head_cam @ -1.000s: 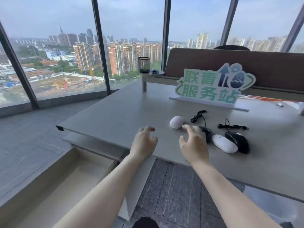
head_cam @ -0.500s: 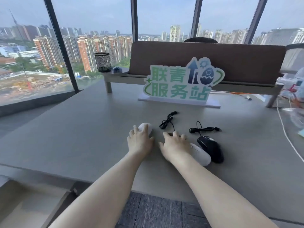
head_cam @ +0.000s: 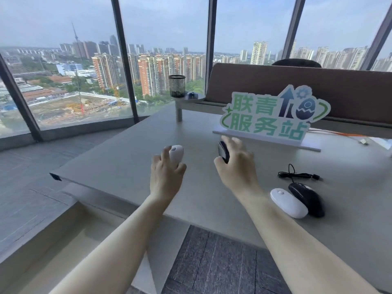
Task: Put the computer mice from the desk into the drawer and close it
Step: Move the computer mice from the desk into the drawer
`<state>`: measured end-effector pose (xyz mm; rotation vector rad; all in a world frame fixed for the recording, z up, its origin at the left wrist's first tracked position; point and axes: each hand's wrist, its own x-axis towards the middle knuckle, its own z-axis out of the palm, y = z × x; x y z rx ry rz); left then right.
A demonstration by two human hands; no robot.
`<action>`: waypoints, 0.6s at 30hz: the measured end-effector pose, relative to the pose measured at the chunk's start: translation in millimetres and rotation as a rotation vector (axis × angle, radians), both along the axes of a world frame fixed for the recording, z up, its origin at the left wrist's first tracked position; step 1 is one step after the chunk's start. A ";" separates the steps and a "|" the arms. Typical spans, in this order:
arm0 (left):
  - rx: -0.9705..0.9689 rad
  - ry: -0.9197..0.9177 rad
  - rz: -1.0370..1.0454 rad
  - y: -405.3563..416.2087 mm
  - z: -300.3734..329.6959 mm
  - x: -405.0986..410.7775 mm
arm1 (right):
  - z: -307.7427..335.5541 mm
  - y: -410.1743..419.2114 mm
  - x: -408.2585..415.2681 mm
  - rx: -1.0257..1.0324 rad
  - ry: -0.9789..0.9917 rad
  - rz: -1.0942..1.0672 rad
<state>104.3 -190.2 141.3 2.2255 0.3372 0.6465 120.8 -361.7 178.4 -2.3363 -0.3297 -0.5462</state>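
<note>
My left hand [head_cam: 166, 177] grips a small white mouse [head_cam: 176, 154], lifted above the grey desk [head_cam: 118, 164]. My right hand [head_cam: 236, 166] holds a black mouse [head_cam: 223, 152], also raised off the desk; its cable is hidden. On the desk to the right lie a flat white mouse [head_cam: 288, 202] and, touching it, a black wired mouse [head_cam: 306, 198] with its coiled cable [head_cam: 297, 176]. Below the desk's left front edge the open drawer [head_cam: 70, 249] shows a pale inside.
A green and white sign [head_cam: 273, 117] stands on a white base behind my hands. A mesh pen cup [head_cam: 177, 85] sits on a raised shelf at the back. A brown divider panel [head_cam: 350, 92] closes the desk's far side. Glass walls stand left.
Both hands have closed on a mouse each and lifted them off the desk. The view has swung left, bringing the drawer back into sight.
</note>
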 end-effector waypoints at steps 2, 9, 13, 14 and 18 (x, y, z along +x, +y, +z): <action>-0.028 -0.036 0.065 33.4 11.9 -29.0 | 18.9 29.4 -17.8 0.104 -0.058 0.074; -0.025 -0.097 0.314 141.7 19.9 -132.3 | 41.7 141.3 -86.7 0.256 -0.036 0.390; -0.015 -0.012 0.465 194.7 -8.2 -177.9 | 10.1 200.0 -113.8 0.224 0.031 0.493; -0.015 0.032 0.490 207.2 -20.0 -185.8 | -1.5 213.4 -118.8 0.206 0.063 0.515; -0.031 0.261 0.540 241.9 -72.5 -205.0 | -58.3 261.4 -129.8 0.118 0.214 0.585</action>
